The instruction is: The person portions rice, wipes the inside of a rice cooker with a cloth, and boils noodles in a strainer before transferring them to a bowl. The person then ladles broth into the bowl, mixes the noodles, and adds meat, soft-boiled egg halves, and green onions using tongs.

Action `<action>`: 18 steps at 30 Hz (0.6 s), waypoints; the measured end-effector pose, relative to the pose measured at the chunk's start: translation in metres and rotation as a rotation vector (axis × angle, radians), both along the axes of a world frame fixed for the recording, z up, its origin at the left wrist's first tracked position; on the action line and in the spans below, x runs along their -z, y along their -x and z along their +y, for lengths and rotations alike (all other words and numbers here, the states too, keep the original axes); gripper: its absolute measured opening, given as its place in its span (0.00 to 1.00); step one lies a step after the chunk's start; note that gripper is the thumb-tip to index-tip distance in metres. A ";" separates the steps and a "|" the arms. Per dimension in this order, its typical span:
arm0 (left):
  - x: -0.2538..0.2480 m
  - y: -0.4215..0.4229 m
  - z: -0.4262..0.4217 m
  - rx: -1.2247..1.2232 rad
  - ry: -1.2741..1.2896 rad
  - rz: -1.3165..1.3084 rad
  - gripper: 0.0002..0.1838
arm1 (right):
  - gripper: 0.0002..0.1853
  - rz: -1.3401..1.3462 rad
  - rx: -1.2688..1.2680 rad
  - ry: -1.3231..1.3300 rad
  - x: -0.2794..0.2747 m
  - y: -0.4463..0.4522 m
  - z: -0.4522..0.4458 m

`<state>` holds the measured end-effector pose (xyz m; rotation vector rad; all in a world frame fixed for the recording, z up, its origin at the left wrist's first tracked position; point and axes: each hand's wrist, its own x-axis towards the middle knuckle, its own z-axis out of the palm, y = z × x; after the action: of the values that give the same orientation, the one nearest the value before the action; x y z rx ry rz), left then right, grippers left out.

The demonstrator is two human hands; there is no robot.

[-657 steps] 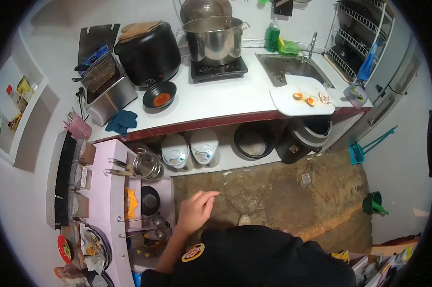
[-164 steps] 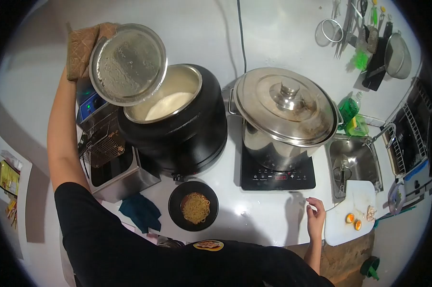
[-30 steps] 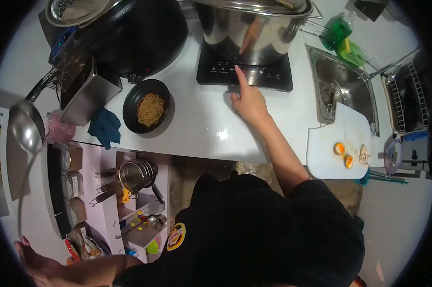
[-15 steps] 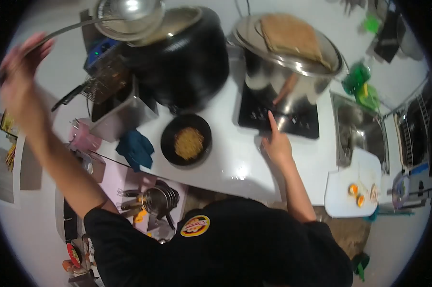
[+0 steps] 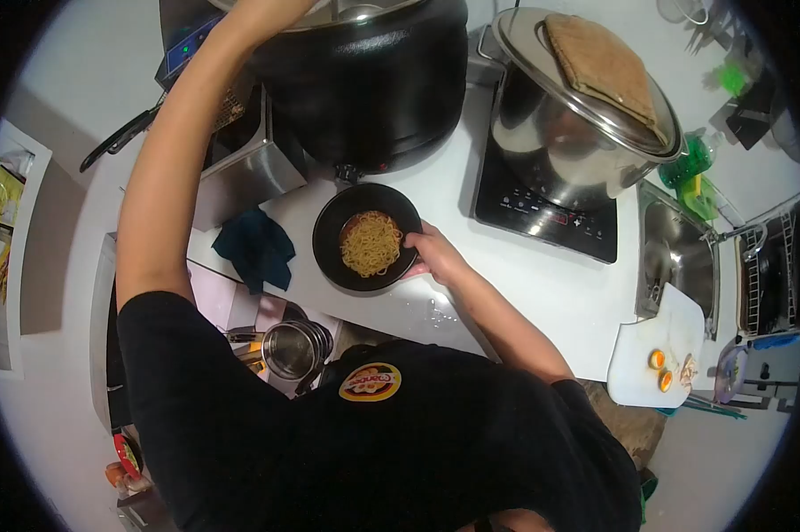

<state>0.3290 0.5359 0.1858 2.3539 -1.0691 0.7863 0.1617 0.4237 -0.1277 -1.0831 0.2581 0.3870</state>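
My right hand [image 5: 435, 254] grips the right rim of a black bowl [image 5: 327, 266], thumb on the inside edge and fingers underneath. Yellow noodles [image 5: 371, 245] lie in reddish liquid in the bowl. At the top edge, my left hand [image 5: 274, 12] is closed over the mouth of a large black pot [image 5: 364, 97], partly cut off by the frame. A metal ladle [image 5: 357, 12] shows inside the pot below that hand, its handle mostly out of view.
A lidded steel pot [image 5: 542, 142] with a folded brown cloth [image 5: 604, 66] on top stands on an induction cooker [image 5: 550, 226]. Left are a steel fryer [image 5: 249, 168] and a dark blue cloth [image 5: 253, 248]. Right are a sink [image 5: 675, 248] and a cutting board [image 5: 639, 355] with halved eggs.
My right hand has left the cooker's panel and taken hold of the bowl. My left hand has moved right with the ladle, which has gone down into the black pot.
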 end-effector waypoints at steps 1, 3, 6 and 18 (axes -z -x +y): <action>0.001 -0.001 -0.002 -0.002 -0.037 0.083 0.18 | 0.27 0.010 0.000 0.000 0.001 0.001 0.001; 0.007 -0.010 -0.004 0.046 -0.054 0.070 0.17 | 0.28 0.000 0.012 0.012 -0.003 0.001 0.000; 0.013 -0.026 -0.008 0.075 -0.043 0.124 0.15 | 0.33 -0.013 0.031 -0.072 -0.007 0.006 0.001; 0.020 -0.079 -0.016 0.081 0.045 0.166 0.16 | 0.32 -0.065 0.146 -0.312 -0.085 0.037 -0.023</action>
<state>0.4085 0.5196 0.1656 2.2779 -1.0575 0.5689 0.1247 0.4005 -0.0429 -0.7640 0.2093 0.2507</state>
